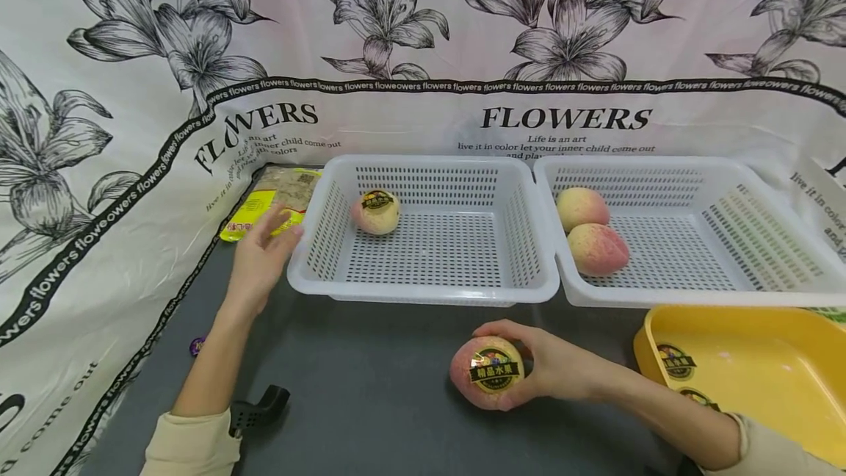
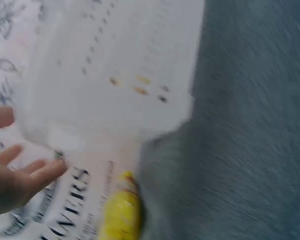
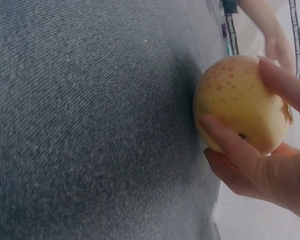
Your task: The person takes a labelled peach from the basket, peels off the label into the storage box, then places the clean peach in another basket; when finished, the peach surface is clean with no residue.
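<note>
My right hand (image 1: 555,362) holds a pink and cream peach (image 1: 485,374) low over the grey tabletop. A round black and gold label faces up on it in the head view. In the right wrist view, fingers and thumb curl round the peach's yellow, red-speckled side (image 3: 240,100). My left hand (image 1: 258,263) is raised at the left end of a white slotted basket (image 1: 423,294), its fingers loosely spread and holding nothing. Behind that hand lies a yellow and clear packet (image 1: 246,217). One labelled peach (image 1: 380,220) sits inside this basket.
Right beside it, a second white basket (image 1: 714,299) holds two peaches (image 1: 598,250) at its left end. A yellow tray (image 1: 767,366) stands at front right, with round labels (image 1: 675,361) on its left side. A small purple disc (image 1: 197,346) lies near the left edge.
</note>
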Demonstrator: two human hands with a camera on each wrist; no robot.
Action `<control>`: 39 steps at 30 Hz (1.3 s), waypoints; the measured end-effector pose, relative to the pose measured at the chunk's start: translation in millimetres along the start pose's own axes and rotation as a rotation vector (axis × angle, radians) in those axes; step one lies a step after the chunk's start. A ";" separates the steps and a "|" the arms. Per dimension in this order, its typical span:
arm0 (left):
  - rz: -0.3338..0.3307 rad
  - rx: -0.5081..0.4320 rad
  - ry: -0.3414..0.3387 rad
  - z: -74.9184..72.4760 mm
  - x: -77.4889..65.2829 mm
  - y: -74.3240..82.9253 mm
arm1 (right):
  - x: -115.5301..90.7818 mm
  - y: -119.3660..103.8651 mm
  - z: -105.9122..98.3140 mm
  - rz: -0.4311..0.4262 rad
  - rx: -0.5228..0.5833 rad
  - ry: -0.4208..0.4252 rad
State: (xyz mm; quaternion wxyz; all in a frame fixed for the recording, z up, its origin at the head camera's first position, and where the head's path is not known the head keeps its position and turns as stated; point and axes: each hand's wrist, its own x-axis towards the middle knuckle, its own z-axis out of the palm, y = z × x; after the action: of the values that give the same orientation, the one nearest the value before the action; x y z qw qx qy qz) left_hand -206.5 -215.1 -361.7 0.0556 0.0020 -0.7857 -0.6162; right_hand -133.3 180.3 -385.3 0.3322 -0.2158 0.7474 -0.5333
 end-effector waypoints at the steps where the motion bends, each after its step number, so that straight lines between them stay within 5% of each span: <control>1: 0.056 -0.014 0.069 1.2 -2.5 5.3 | 0.2 0.0 -0.3 -0.001 0.000 0.000; 3: 0.188 -0.071 0.175 6.3 -8.6 15.2 | 0.2 0.2 -1.2 -0.004 -0.006 0.002; 5: 0.333 -0.173 0.200 14.8 -15.4 23.2 | 0.1 0.8 -2.2 -0.005 -0.007 0.003; 8: 0.515 -0.284 0.091 31.6 -27.2 31.2 | -0.1 2.1 -3.5 -0.010 -0.001 -0.002; 10: 0.559 -0.348 -0.079 44.0 -35.4 34.0 | 0.2 2.8 -4.0 -0.014 0.003 -0.005; 12: 0.520 -0.368 -0.278 57.3 -43.7 35.4 | 0.4 3.4 -4.4 -0.016 0.008 -0.007; 15: 0.352 -0.342 -0.539 79.8 -55.3 34.9 | 0.5 3.8 -4.9 -0.025 0.013 -0.012; 19: 0.176 -0.216 -0.739 110.8 -67.2 25.7 | -0.6 3.8 -4.8 -0.039 0.018 -0.021; 25: 0.105 0.022 -0.820 144.2 -80.6 7.1 | -0.6 5.7 -4.6 -0.034 0.040 -0.030; 34: 0.066 -0.045 -0.879 164.0 -79.2 -6.9 | -1.6 5.6 -4.0 -0.034 0.088 -0.039; 39: 0.057 -0.060 -0.888 166.3 -79.9 -6.2 | -11.5 0.0 -14.1 0.083 0.109 0.048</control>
State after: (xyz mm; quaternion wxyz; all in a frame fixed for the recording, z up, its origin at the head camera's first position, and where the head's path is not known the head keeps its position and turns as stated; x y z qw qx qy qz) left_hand -142.4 -49.9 -413.5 -0.2703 -0.2862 -0.7147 -0.5781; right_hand -135.6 197.4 -379.3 0.3474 -0.1534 0.7334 -0.5639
